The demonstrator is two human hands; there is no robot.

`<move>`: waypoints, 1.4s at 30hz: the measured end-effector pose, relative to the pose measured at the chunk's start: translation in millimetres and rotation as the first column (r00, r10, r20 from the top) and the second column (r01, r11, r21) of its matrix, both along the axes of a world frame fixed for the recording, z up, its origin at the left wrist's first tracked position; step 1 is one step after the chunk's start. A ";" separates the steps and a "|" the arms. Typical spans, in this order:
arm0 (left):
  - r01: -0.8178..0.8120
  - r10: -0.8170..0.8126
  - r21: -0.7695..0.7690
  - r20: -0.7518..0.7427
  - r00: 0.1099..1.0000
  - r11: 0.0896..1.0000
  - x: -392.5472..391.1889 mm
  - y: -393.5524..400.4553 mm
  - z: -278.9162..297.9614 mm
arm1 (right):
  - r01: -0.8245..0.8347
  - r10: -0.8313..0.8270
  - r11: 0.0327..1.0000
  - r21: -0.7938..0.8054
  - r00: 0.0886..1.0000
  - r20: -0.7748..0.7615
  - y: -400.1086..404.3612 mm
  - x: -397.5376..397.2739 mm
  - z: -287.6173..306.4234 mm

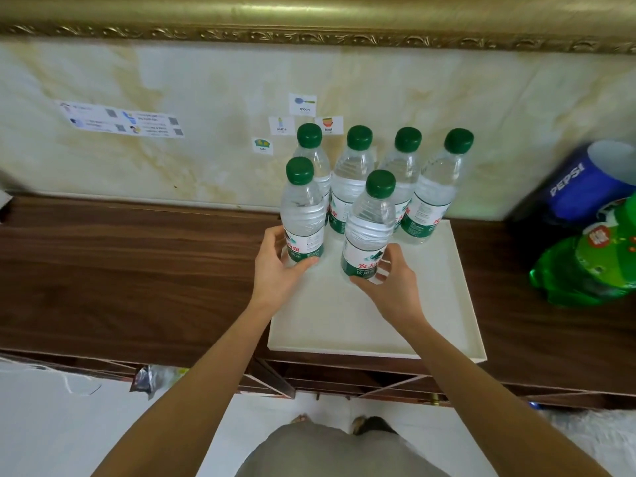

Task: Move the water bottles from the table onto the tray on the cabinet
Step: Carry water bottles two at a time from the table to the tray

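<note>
The left hand (275,266) wraps the front-left bottle (302,215). The right hand (390,277) wraps the front-right bottle (370,232). Both stand on the tray (395,325). Four bottles (378,180) crowd at twelve o'clock. A bump letting go could tip them over.

Six water bottles (368,222); one tray (447,304); perhaps two soda bottles (585,266).

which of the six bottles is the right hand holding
The front bottle nearest the tray's middle; the right hand grips its base. The left hand holds the front-left bottle.
</note>
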State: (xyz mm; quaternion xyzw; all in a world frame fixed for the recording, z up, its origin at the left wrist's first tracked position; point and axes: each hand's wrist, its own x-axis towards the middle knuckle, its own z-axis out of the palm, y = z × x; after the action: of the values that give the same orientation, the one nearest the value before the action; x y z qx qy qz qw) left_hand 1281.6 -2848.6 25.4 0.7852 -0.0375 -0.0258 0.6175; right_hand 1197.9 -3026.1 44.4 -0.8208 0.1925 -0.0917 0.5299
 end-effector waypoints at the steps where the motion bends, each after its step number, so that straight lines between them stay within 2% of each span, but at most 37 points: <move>1: 0.008 -0.008 0.002 -0.001 1.000 1.000 0.6 0.8 -0.7 | 0.000 0.000 1.000 0.003 1.000 0.001 0.1 0.7 0.2; 6: 0.095 -0.095 0.006 0.003 0.995 0.995 0.8 6.9 -5.3 | -0.034 0.035 0.999 0.029 0.999 -0.025 -4.7 0.2 -1.8; 11: 0.160 -0.160 0.015 0.031 0.987 0.987 -1.7 12.5 -8.5 | -0.058 0.056 0.996 -0.066 0.998 -0.026 -7.5 2.8 -3.8; 18: 0.165 -0.165 0.034 0.015 0.986 0.986 -2.6 13.1 -7.4 | -0.044 0.041 0.989 -0.141 0.999 -0.022 4.0 15.2 -9.4; 35: 0.136 -0.139 0.076 0.037 0.990 0.988 -6.8 11.1 -5.4 | -0.023 0.019 0.993 -0.115 0.999 -0.037 10.1 28.3 -7.0; 42: 0.136 -0.140 0.108 0.030 0.990 0.985 -9.8 10.8 -1.5 | -0.069 0.063 0.990 -0.124 0.997 -0.049 5.3 26.4 -6.8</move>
State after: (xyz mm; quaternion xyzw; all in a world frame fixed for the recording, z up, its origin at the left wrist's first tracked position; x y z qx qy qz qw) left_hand 1271.8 -2837.7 23.9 0.8125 -0.1019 -0.0558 0.5712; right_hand 1224.3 -3020.9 37.6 -0.8602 0.1709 -0.0674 0.4756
